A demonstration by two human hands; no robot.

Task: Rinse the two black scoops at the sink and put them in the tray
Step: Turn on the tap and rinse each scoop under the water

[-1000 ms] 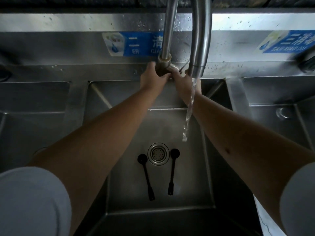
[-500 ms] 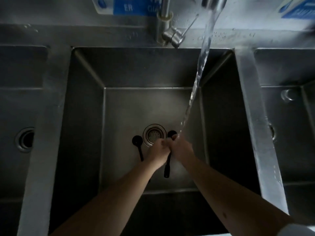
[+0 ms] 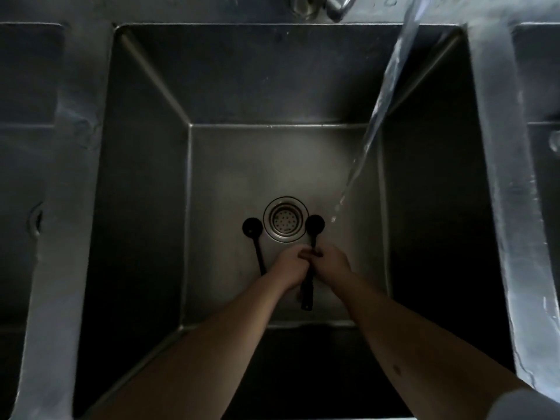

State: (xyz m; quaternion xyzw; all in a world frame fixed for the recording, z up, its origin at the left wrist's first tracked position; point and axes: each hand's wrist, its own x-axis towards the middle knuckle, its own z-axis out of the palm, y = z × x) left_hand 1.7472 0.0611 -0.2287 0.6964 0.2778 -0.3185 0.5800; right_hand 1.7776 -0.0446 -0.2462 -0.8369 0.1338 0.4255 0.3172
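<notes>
Water (image 3: 382,104) pours in a slanted stream from the upper right and lands on the basin floor just right of the drain strainer (image 3: 285,220), your landmark in the middle of the steel sink (image 3: 145,177). Your two black scoops both lie on the floor beside that strainer. The left scoop (image 3: 255,242) has its round bowl just left of the strainer, with its thin handle running toward you until it passes under your left wrist; no hand holds it. The right scoop (image 3: 312,237) has its bowl touching the strainer's right rim, close to where the stream hits, and its handle runs toward you, ending well below the strainer.

Your left hand (image 3: 289,269) and right hand (image 3: 331,265) meet over that right scoop's handle, just nearer you than the strainer. Fingers of both hands are curled inward and pinch the handle between them; the dark light hides exactly which fingertips touch it. Both forearms reach down into the basin from the near edge. Neighbouring basins show at the far left and far right of the strainer's basin.
</notes>
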